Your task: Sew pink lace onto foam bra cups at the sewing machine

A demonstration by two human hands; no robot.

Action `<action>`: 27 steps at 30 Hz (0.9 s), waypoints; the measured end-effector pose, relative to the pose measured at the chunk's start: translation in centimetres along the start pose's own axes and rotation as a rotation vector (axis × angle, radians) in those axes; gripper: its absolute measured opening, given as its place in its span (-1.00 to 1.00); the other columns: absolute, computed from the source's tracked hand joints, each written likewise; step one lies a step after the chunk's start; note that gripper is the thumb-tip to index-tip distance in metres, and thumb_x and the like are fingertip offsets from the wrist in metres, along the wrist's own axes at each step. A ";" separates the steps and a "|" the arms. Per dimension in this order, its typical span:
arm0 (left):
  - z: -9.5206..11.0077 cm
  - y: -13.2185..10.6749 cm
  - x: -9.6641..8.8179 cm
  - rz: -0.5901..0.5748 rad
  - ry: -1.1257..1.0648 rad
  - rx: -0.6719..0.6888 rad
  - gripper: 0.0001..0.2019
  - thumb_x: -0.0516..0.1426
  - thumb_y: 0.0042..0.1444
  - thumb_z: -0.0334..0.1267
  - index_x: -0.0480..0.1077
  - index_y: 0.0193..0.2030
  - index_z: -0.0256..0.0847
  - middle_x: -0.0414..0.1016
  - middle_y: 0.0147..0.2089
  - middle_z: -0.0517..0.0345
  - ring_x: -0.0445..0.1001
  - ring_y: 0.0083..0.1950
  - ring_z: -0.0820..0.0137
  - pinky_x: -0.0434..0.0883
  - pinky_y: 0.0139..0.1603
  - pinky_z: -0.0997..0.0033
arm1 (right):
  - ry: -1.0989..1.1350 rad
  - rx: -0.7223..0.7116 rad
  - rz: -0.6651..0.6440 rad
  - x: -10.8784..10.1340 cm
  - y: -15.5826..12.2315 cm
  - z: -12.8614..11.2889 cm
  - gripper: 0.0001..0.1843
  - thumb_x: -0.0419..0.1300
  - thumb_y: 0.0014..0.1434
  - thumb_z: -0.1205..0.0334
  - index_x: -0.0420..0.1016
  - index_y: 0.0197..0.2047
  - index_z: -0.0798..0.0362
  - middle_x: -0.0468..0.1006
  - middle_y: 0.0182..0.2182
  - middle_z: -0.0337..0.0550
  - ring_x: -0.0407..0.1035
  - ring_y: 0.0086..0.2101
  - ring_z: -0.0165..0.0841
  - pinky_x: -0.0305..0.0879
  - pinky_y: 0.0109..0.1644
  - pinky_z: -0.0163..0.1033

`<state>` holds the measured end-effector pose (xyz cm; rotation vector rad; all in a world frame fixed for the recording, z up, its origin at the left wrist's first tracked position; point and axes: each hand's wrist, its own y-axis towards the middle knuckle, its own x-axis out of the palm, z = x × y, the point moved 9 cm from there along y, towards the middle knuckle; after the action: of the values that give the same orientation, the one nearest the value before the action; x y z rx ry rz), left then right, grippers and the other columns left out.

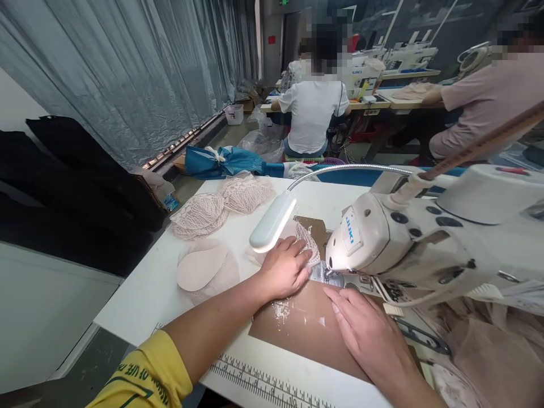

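Pale lace [312,242] lies beside the needle plate [318,273] in the head view, partly under the left hand [284,269]; whether it is pinched cannot be told. The right hand [363,328] rests flat, unclosed, on the brown board [293,331]. In judgement, uneven pressure could pucker the lace, and a slip towards the plate could injure a finger.

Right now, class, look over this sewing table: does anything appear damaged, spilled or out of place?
Yes: the brown sheet in front of the sewing machine. Just below the left hand, it has a rough whitish patch, with shiny spots nearby, breaking an otherwise plain surface. It might be wear or tape; I cannot tell which.
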<state>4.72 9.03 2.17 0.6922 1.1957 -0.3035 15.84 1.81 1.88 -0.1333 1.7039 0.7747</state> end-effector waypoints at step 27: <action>-13.0 -20.4 -11.0 0.038 0.002 -0.862 -0.77 -0.04 0.23 -0.15 0.29 -0.16 -0.28 0.41 -0.10 -0.10 0.37 -0.01 0.15 0.34 0.00 0.12 | 0.124 -0.088 0.105 1.3 -1.2 1.2 -0.69 -0.08 0.31 0.18 0.43 -0.05 0.01 0.56 -0.32 -0.17 0.49 -0.40 -0.31 0.35 -0.32 -0.16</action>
<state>-20.41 0.28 3.08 -0.0388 1.1727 0.2489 17.04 2.00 0.13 -0.1566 1.8051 0.9364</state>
